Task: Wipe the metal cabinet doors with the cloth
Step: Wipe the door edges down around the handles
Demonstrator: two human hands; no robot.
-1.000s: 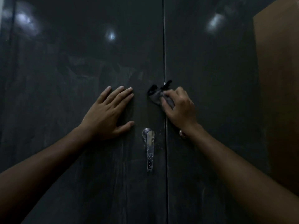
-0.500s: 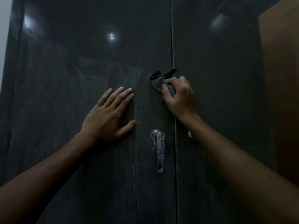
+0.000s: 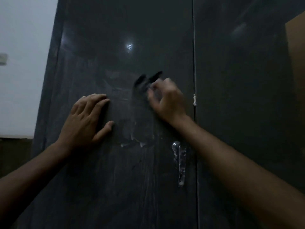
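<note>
Since the earlier frames the right hand (image 3: pixel 168 100) has carried the cloth (image 3: pixel 145 83) leftward off the seam between the doors and onto the left cabinet door (image 3: pixel 123 187), up above the handle (image 3: pixel 180 162); the view has also swung left, so a pale wall (image 3: pixel 24 71) now shows past the cabinet's left edge. Motion blurs the hand and cloth. Fingers and thumb are curled round the dark cloth, pinching it against the metal, and two dark ends of it stick out above the knuckles.

Flat on the same door lies the left hand (image 3: pixel 87 119) — fingers straight and close together, thumb spread out to the right, palm pressed to the panel, holding nothing. It sits lower and to the left of the cloth, well apart from it.

Streaks and pale smears mark the door between the two hands and down toward the handle, which hangs upright near the door's right edge, spotted with white. A small white fleck sits on the seam just right of the right hand. The right cabinet door (image 3: pixel 247 113) is dark and plain — beyond its right edge stands a brown panel (image 3: pixel 297 80).
</note>
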